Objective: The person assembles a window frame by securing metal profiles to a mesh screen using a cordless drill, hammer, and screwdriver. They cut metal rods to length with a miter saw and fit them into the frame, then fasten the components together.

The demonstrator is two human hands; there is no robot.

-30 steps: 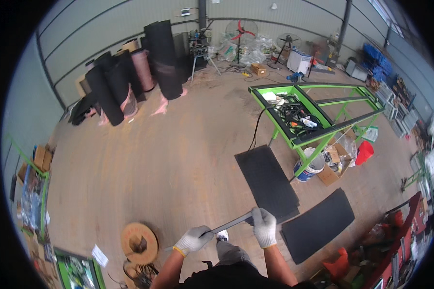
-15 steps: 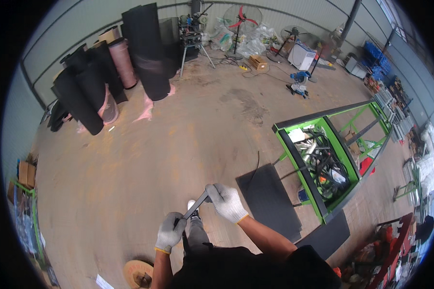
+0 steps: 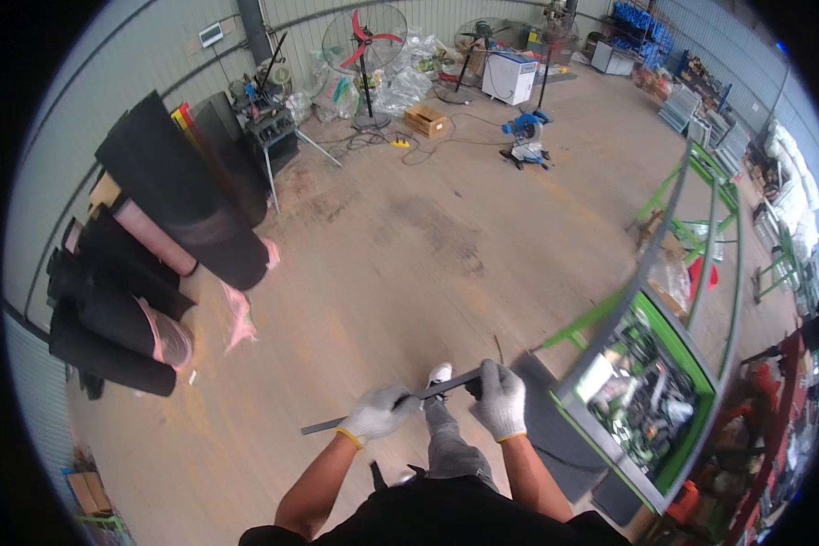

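Observation:
Both of my hands wear pale knitted work gloves with yellow cuffs. Between them runs a long, thin dark grey strip [image 3: 448,386], held out in front of my body over the floor. My left hand [image 3: 378,414] is closed around it partway along, and one end sticks out to the left past the glove. My right hand [image 3: 502,400] pinches the strip near its other end. What the strip is made of I cannot tell. Under it show my white shoe [image 3: 439,373] and grey trouser leg [image 3: 455,441].
At right stands a green metal frame table [image 3: 581,420], its bin full of jumbled tools and parts. Dark sheets [image 3: 541,409] lie beside it. Black rolls [image 3: 177,191] lean at the left wall. A blue saw [image 3: 526,136], a wooden box [image 3: 426,120] and a floor fan [image 3: 364,41] stand farther back.
My view has swung to the right, toward the green table. One end of the strip now extends out to the left of my left hand. Both hands keep hold of it.

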